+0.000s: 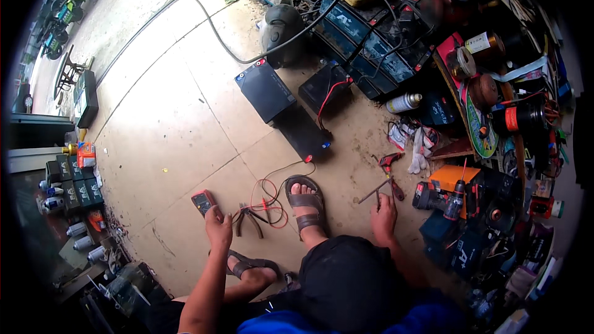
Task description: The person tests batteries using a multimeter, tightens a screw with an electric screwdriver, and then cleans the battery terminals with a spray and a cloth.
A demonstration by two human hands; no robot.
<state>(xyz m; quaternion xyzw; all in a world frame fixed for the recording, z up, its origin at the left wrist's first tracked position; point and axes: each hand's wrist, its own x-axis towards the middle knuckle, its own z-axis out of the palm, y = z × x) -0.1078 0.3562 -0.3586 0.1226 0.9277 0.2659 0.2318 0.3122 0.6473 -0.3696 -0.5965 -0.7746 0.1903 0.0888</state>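
Note:
My left hand (219, 230) is closed on the lower edge of a red multimeter (201, 200) with a dark face. Beside it on the floor lie pliers (250, 216) with dark handles and tangled red and black test leads (268, 210). My right hand (385, 220) is closed around the stem of a dark T-shaped metal tool (370, 194), low over the floor. Touching or just past its fingers is a red-and-black-handled screwdriver (396, 192). Farther off, two black batteries (266, 93) (303, 133) adjoin, with red and blue terminals.
Another black battery (323, 88) with a red wire stands behind. A grey rounded case (281, 29) and stacked large batteries (365, 43) stand farther back. Cluttered shelves (470, 102) line the right, with a cordless drill (455, 200) and a spray can (404, 103). My sandalled feet (305, 205) flank the leads.

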